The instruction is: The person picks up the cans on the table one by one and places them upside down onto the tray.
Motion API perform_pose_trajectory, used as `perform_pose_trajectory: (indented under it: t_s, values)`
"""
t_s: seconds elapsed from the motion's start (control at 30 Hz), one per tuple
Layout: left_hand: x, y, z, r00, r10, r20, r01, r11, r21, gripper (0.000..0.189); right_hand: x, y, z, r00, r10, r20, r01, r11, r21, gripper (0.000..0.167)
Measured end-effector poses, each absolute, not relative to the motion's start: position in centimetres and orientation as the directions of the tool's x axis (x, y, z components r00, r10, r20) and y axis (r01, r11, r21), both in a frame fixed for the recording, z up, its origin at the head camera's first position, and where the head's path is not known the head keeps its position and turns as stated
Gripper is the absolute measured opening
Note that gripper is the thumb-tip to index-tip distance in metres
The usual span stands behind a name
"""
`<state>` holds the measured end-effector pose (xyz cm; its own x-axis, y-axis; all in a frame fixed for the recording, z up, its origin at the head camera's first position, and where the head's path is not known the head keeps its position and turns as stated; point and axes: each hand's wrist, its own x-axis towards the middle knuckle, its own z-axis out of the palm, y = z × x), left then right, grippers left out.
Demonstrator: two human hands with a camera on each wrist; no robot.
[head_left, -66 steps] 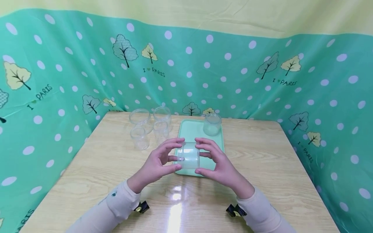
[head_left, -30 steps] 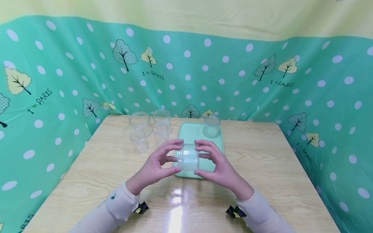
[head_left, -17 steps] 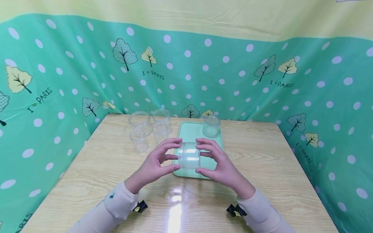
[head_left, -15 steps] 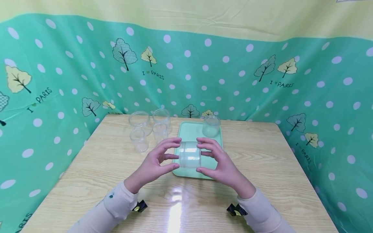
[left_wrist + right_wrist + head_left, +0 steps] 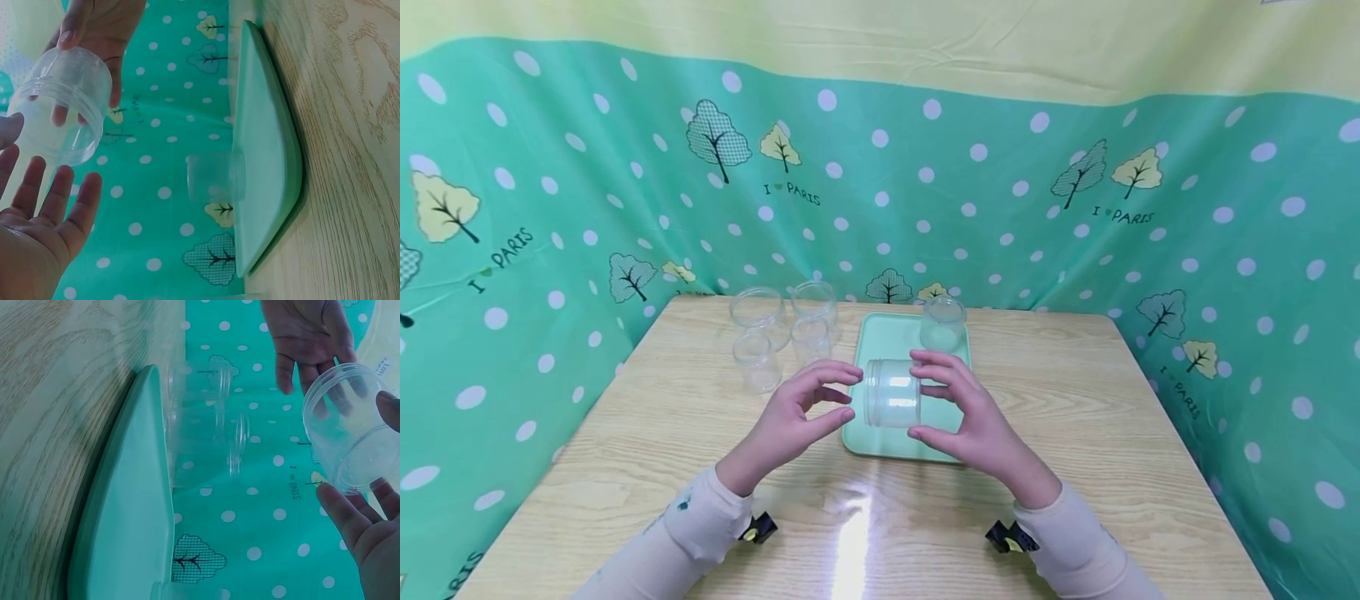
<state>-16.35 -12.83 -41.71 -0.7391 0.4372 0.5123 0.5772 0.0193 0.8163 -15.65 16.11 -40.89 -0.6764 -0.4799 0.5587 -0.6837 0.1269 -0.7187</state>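
A clear plastic jar [image 5: 892, 393] is held sideways above the light green tray [image 5: 880, 340], its threaded mouth facing left. My right hand [image 5: 966, 408] grips it round the base end, thumb below and fingers above. My left hand [image 5: 801, 410] stands just off the mouth, fingers spread and loosely bent, with nothing in them. In the left wrist view a small gap shows between most left fingers and the jar's rim [image 5: 87, 134]. The right wrist view shows the jar's round bottom [image 5: 372, 456] near the right fingers.
Another clear jar [image 5: 943, 327] stands upright at the tray's back right corner. Several clear containers cluster on the wooden table [image 5: 647, 467] left of the tray, among them a wide one [image 5: 758, 310] and a small one [image 5: 757, 364]. A patterned curtain [image 5: 880, 175] encloses the back and sides.
Both hands held the jar earlier. My left hand has let go and drawn back slightly left, while the right has carried the jar a little right and up in the head view.
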Motion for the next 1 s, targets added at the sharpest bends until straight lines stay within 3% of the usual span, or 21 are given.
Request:
perform_pose_trajectory:
  t_s: [0.6, 1.0]
  values:
    - [-16.2, -12.8, -42.1, -0.734, 0.463, 0.497, 0.595, 0.086, 0.799, 0.022, -16.2, 16.7, -40.8, -0.698, -0.436, 0.568, -0.681, 0.158, -0.715, 0.075]
    - [-16.4, -12.6, -42.2, -0.670, 0.573, 0.471, 0.619, 0.081, 0.782, 0.027, -14.8, 16.4, -37.8, -0.722, -0.385, 0.575, -0.673, 0.197, -0.713, 0.069]
